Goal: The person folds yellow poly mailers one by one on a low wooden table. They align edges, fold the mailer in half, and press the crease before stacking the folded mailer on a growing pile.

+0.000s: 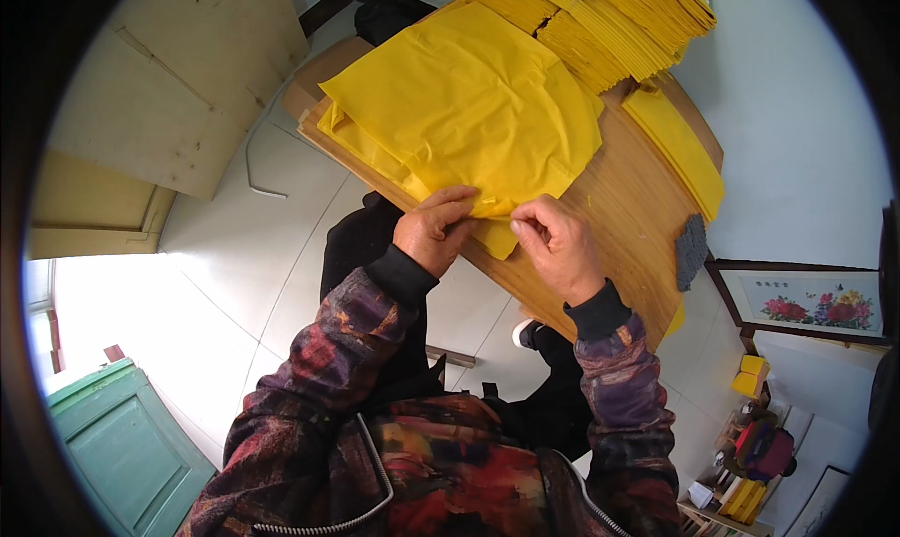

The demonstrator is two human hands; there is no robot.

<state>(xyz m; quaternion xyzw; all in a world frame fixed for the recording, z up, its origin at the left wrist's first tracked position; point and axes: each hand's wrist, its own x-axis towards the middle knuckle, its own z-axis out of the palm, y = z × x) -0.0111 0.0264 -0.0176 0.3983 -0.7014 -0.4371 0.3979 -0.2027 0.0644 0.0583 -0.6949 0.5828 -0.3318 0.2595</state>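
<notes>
A large yellow sheet (459, 96), thin and wrinkled like plastic or fabric, lies over more yellow sheets on the wooden table (614, 190). Its near edge comes down to the table's front edge, where both hands are. My left hand (436, 232) is closed on that edge, fingers bent over it and thumb beneath. A short way to the right, my right hand (561, 246) pinches the same edge between thumb and fingertips. Between the hands the edge looks gathered or folded, and a yellow corner hangs below it. What lies inside the fingertips is hidden.
Thick stacks of folded yellow sheets (619, 26) stand at the table's far side. A narrow yellow bundle (675, 143) and a grey cloth-like piece (692, 252) lie toward the right edge. Wooden boards (178, 77) lean at the left; a green door panel (131, 453) stands lower left.
</notes>
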